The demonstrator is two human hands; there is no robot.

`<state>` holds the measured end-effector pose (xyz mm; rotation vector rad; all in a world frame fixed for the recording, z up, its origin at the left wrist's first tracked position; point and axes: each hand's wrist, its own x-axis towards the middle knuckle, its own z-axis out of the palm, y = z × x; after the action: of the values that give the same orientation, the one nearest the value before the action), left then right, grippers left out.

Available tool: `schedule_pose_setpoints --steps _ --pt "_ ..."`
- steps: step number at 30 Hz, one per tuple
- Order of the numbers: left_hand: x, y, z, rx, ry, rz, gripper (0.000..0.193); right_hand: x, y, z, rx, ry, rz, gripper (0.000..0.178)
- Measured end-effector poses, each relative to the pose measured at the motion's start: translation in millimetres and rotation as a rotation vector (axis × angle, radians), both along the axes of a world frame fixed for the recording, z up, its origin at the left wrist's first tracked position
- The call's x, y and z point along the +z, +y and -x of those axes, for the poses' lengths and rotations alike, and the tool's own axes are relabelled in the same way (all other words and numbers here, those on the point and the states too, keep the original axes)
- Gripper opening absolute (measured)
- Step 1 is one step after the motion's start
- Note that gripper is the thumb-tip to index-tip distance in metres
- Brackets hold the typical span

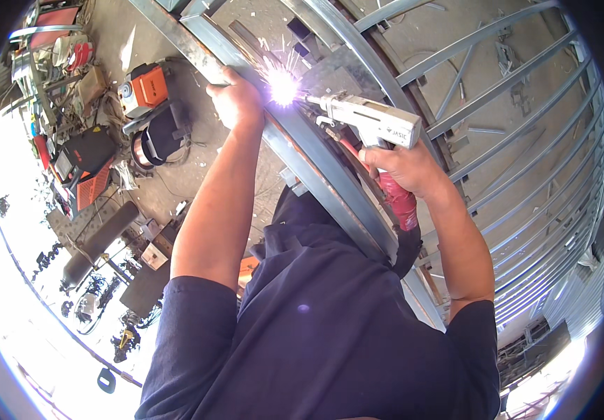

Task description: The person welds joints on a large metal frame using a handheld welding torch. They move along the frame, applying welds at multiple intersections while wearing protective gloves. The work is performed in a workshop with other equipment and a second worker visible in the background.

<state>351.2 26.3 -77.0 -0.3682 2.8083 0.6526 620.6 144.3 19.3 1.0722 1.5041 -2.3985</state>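
Note:
My right hand (408,166) is wrapped round the grip of a white welding gun (372,117) with a red-taped lower end (398,199). The gun's nozzle points left, and a bright purple-white arc with sparks (283,88) burns at its tip. Beneath the arc runs a long grey steel tube (316,164), slanting from upper left to lower right in front of my body. My left hand (237,99) grips the near edge of this steel, just left of the arc. Glare hides the spot being welded.
Curved metal rails with crossbars (477,115) fill the right side. On the floor at left stand an orange machine (146,89), a wire spool (146,148) and a black-and-orange machine (85,154). A dark cylinder (102,241) lies farther down on the left.

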Motion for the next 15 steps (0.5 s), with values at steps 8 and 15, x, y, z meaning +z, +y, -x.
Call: schedule_pose_setpoints --steps 8,15 --pt "-7 -3 2 -0.006 0.016 -0.01 0.075 2 0 -2 0.024 -0.013 -0.008 0.042" --pt "-10 -3 3 -0.007 0.038 -0.015 0.074 -1 -3 -7 0.002 -0.007 -0.018 0.039"
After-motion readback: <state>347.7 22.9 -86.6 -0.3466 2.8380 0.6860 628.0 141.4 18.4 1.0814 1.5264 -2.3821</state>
